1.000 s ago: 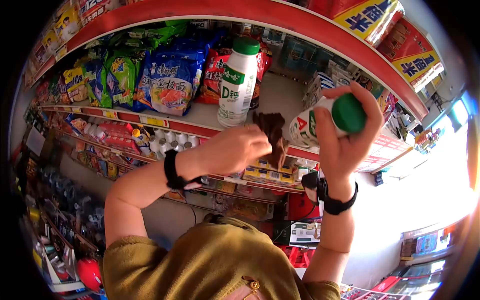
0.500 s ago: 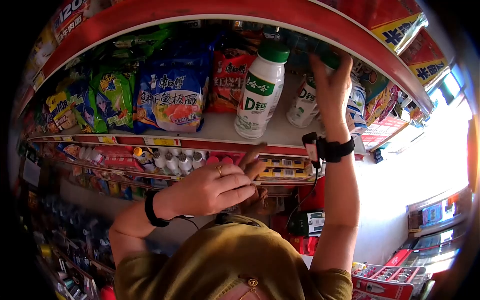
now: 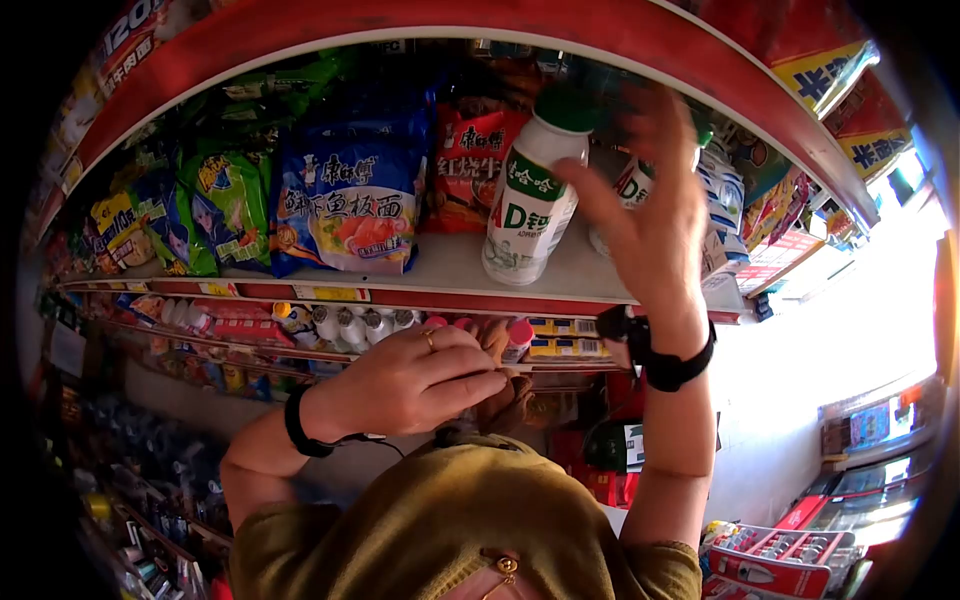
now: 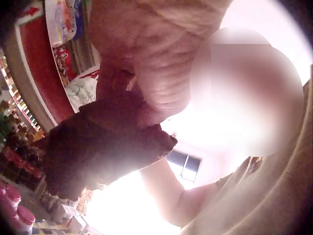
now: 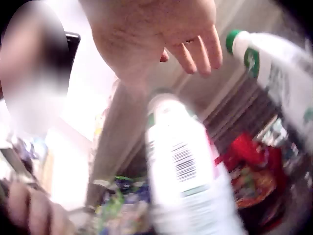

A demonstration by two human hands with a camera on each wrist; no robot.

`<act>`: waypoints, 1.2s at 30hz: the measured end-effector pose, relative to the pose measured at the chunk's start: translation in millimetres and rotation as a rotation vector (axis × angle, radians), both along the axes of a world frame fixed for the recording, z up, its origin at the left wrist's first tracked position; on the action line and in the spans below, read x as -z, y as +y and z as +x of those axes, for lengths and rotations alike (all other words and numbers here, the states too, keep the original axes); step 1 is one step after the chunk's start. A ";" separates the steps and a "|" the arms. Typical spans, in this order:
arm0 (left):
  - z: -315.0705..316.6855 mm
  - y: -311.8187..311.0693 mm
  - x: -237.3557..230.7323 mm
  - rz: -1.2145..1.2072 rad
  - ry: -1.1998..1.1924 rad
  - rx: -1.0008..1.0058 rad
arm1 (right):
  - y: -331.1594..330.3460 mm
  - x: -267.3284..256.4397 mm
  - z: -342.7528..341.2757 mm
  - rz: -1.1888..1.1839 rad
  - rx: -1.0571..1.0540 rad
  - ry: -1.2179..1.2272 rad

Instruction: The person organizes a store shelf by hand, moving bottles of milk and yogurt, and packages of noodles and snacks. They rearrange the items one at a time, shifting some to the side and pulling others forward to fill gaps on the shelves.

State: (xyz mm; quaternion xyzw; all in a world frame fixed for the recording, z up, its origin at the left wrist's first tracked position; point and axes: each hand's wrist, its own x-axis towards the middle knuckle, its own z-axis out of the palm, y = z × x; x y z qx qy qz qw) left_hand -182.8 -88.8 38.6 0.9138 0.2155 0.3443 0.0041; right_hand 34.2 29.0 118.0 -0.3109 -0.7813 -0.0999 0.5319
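My right hand (image 3: pixel 655 225), blurred, has its fingers extended near a white bottle with a green cap (image 3: pixel 530 205) standing on the shelf. The thumb overlaps that bottle's side in the head view. Behind the hand stands a second such bottle (image 3: pixel 632 185), partly covered by it. In the right wrist view, the palm is above one bottle (image 5: pixel 181 156), with the other bottle (image 5: pixel 279 68) off to the right. Lower down, my left hand (image 3: pixel 400 385) grips a crumpled brown cloth (image 4: pixel 107 152), fingers curled round it in front of the shelf edge.
Left of the bottles, blue noodle packs (image 3: pixel 345 205), a red pack (image 3: pixel 470 160) and green packs (image 3: pixel 230 205) line the shelf. A red-edged shelf (image 3: pixel 480 25) runs above. Small white bottles (image 3: pixel 350 328) and yellow boxes (image 3: pixel 568 345) fill the level below.
My right hand has set the second bottle on the shelf, released it and moved left towards the first bottle. My left hand has drawn the cloth down and back from the shelf.
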 end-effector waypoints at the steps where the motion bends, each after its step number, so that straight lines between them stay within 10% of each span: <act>1: 2.1 0.9 0.8 0.021 -0.003 -0.002 | 1.3 1.1 -8.2 -0.074 -0.111 -0.002; 11: 5.7 1.3 -10.3 0.025 -0.112 -0.095 | -27.6 1.9 16.9 -0.193 -0.225 0.108; 15: 13.1 9.0 -13.4 -0.181 -0.512 -0.120 | -56.7 6.8 34.5 -0.101 -0.267 0.162; 18: 34.4 22.1 -13.5 -0.541 -1.237 0.105 | -76.9 18.6 48.9 -0.187 -0.310 0.177; 25: 77.1 36.3 -29.6 -1.221 -1.516 0.242 | -111.0 64.7 81.3 -0.563 -0.407 0.252; 27: 86.2 35.9 -14.0 -1.271 -1.514 0.399 | -113.8 76.2 85.3 -0.537 -0.422 0.336; 29: 86.4 37.4 13.3 -0.167 -0.505 -0.159 | -117.1 71.9 95.1 -0.386 -0.269 0.175; 31: 105.6 20.2 8.4 -1.080 -0.945 0.518 | -127.3 63.6 105.2 -0.511 -0.279 0.127; 36: 146.7 22.9 6.2 -0.907 -0.765 0.551 | -131.5 68.4 117.8 -0.433 -0.324 0.133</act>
